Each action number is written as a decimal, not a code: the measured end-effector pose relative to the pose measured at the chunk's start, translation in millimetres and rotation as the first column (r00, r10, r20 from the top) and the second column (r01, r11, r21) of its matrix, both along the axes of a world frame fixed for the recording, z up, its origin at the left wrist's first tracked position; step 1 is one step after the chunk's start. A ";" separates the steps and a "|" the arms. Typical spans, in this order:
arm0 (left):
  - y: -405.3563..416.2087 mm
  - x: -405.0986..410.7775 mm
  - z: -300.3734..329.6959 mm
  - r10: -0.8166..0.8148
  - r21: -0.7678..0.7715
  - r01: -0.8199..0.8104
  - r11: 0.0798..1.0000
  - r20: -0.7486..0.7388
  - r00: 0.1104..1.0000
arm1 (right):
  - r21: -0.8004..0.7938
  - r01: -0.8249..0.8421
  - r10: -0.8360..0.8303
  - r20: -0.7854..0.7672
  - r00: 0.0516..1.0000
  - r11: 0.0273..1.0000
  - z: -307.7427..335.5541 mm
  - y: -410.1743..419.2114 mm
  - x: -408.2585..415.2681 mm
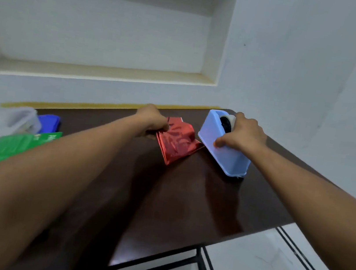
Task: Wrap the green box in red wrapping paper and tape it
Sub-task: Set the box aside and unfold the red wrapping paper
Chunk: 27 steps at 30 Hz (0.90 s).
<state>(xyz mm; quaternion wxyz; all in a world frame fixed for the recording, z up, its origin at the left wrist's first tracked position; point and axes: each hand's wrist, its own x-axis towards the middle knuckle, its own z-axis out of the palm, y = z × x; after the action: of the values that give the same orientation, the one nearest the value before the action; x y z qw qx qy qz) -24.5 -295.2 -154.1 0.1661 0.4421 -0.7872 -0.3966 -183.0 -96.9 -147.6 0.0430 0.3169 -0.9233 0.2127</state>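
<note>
Left hand [154, 119] gripped the folded red wrapping paper [177, 142] at its upper left edge, at frame centre on the dark worktop [186, 194]; right hand [240, 133] clasped the blue tape dispenser [223, 146], just right of the paper; green box [13, 149] lay at the left edge, partly behind the left forearm, well apart from the paper

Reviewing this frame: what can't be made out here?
Head view only:
- Green box: partly hidden by the left forearm, blurred.
- Clear container and blue item: blurred, contents unreadable.
- Tape end on the blue dispenser: covered by the right hand.
- Left hand fingertips: behind the red paper.
</note>
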 end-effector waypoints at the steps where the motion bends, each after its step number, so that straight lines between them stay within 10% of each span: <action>1: -9.3 15.5 -1.5 0.038 0.028 -0.037 0.999 -0.041 0.998 | 0.021 -0.009 0.009 -0.003 1.000 1.000 0.3 -10.3 7.0; 15: -30.1 87.8 -15.5 0.083 0.327 -0.005 0.945 -0.224 0.971 | 0.175 0.037 -0.036 -0.005 0.999 0.984 -4.8 -60.8 51.1; 19: -25.0 84.6 -16.5 0.104 0.283 -0.008 0.959 -0.325 0.940 | -0.059 -0.230 0.208 -0.253 0.945 0.971 -1.8 -77.9 67.9; 24: -16.4 81.4 -14.4 0.041 0.252 0.071 0.965 -0.415 0.909 | -0.416 -0.143 0.372 0.544 0.752 0.898 11.7 -105.1 116.6; 27: -18.1 87.0 -12.1 0.012 0.183 0.074 0.980 -0.431 0.902 | -0.457 -0.028 0.301 0.539 0.787 0.889 7.6 -113.2 117.9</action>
<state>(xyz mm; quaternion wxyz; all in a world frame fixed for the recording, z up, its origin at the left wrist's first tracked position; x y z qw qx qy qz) 62.5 -313.3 -166.1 0.2852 0.3453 -0.6954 -0.5620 -65.2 -210.1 -140.0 -0.2005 0.2979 -0.7879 0.5003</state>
